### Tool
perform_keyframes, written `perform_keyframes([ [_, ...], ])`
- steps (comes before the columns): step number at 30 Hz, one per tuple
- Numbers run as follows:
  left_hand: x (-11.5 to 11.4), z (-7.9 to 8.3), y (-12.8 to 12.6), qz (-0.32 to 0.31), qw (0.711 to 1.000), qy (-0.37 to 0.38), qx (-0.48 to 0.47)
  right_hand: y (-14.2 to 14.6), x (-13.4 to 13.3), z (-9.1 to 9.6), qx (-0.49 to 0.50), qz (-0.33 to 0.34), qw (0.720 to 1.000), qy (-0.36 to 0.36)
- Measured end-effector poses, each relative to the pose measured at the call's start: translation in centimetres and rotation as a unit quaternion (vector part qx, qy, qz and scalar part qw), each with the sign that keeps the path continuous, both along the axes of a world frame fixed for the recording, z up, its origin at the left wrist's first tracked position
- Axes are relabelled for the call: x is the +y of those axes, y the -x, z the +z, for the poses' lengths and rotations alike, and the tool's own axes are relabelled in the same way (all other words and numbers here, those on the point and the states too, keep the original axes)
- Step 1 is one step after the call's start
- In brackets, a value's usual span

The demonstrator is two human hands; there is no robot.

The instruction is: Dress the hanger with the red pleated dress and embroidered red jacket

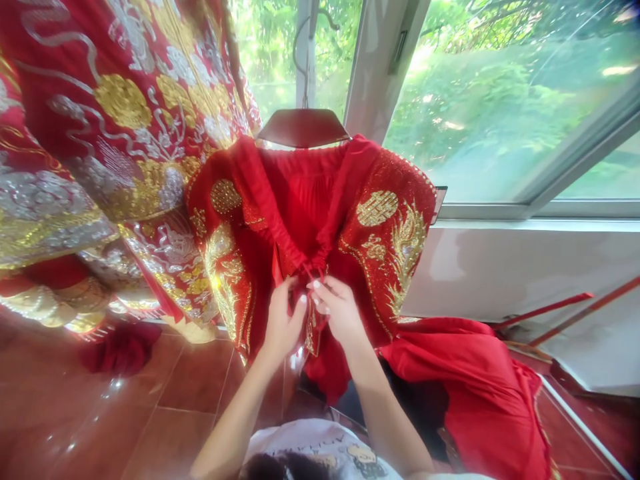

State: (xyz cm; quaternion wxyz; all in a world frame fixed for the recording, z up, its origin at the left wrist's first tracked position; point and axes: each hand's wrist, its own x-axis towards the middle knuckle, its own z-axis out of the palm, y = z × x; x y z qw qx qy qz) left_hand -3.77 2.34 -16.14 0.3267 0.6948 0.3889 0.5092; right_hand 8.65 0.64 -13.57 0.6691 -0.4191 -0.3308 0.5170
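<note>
A red jacket (405, 280) with gold embroidery hangs from a dark wooden hanger (304, 127) in front of me. Its gathered V-shaped neckline comes together low on the front, where thin red cords (309, 268) hang down. My right hand (341, 310) pinches the red cord between thumb and fingertips. Close beside it, my left hand (284, 320) has its fingers curled at the other side of the cords, thumb pointing up. What lies under the left fingertips is partly hidden by the hand and the red cloth.
Heavily embroidered red, gold and silver garments (125, 133) hang at the left. A red cloth (480, 373) is draped at the lower right, near red poles (575, 320) leaning by the wall. Windows (500, 113) stand behind; the floor (175, 400) is reddish tile.
</note>
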Motion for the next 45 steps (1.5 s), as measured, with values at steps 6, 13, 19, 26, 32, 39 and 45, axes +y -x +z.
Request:
perform_keyframes([
  [6,-0.3,1.0,0.3,-0.144,0.974,0.172,-0.017,0.2,-0.2,0.3,0.026,-0.013,1.0,0.013],
  [13,-2.3,3.4,2.5,-0.168,0.952,0.232,-0.111,1.2,-0.2,-0.3,-0.004,-0.019,1.0,0.003],
  [19,-1.6,5.2,2.7,-0.122,0.978,0.143,-0.094,2.0,-0.7,-0.7,-0.085,-0.035,0.995,-0.04],
  [26,-0.2,5.7,-0.4,0.04,0.995,-0.039,0.077,2.3,-1.4,-0.3,-0.194,-0.069,0.977,-0.064],
  [32,0.5,5.7,-2.0,0.125,0.988,-0.078,0.043,2.3,-1.6,-0.4,-0.242,-0.096,0.963,-0.069],
  [39,1.3,4.3,-2.7,0.121,0.986,0.065,-0.095,2.7,-1.3,-0.6,-0.238,-0.082,0.963,-0.099],
  [45,1.6,3.5,-2.1,0.087,0.983,0.065,-0.149,2.9,-0.5,0.3,-0.134,-0.046,0.987,-0.081],
])
